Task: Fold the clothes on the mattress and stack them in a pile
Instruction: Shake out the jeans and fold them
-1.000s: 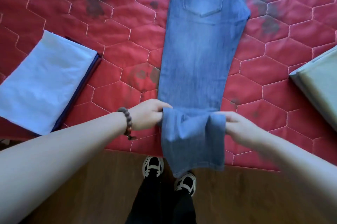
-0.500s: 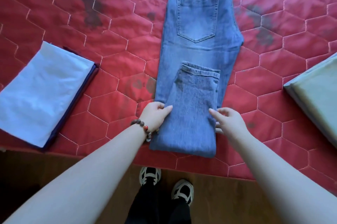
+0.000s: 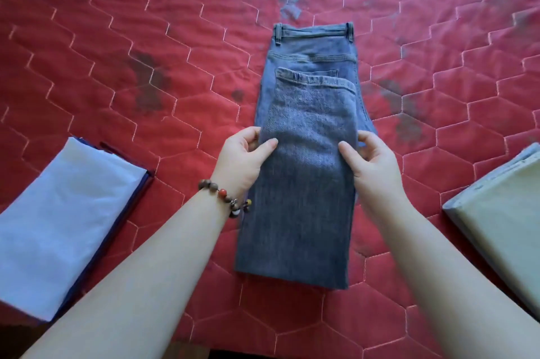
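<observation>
jeans [image 3: 304, 183] pinched at both side edges by left hand [image 3: 241, 158], right hand [image 3: 372, 164]; denim judged thick, stiff-ish, best gripped at fold.

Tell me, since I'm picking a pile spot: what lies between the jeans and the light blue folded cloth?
In the head view, only bare red mattress and the left forearm lie between the jeans and the cloth.

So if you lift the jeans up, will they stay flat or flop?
Probably flop: the jeans are soft cloth, already folded over themselves. Being thick doubled denim, they likely sag slowly. Both hands pinching the edges should help.
</observation>
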A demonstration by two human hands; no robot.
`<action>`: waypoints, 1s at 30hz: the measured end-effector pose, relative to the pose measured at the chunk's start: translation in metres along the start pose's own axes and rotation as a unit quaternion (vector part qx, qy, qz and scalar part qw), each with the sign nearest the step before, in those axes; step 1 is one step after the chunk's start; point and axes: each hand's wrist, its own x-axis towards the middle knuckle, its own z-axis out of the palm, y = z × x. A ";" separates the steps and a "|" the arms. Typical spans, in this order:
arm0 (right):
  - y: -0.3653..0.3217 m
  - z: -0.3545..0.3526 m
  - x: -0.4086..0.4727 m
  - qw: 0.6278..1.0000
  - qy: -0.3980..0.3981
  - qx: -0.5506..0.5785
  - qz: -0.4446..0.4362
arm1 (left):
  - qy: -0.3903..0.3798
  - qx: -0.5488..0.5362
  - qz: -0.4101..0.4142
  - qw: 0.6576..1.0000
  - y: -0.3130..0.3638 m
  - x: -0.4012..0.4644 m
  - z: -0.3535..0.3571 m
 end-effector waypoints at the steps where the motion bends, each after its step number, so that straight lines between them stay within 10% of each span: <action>1: 0.007 0.004 0.018 0.998 -0.001 -0.049 0.035 | 0.004 0.047 -0.029 0.998 -0.005 0.018 -0.001; 6: 0.049 0.021 0.078 0.969 0.007 -0.146 0.201 | 0.006 0.160 -0.165 0.973 -0.039 0.086 0.001; 20: 0.007 0.043 0.181 0.998 0.030 -0.061 0.019 | 0.095 0.126 -0.009 0.987 0.005 0.188 0.020; 30: -0.021 0.053 0.288 0.941 0.079 -0.319 -0.080 | 0.137 0.314 0.056 0.938 0.037 0.288 0.039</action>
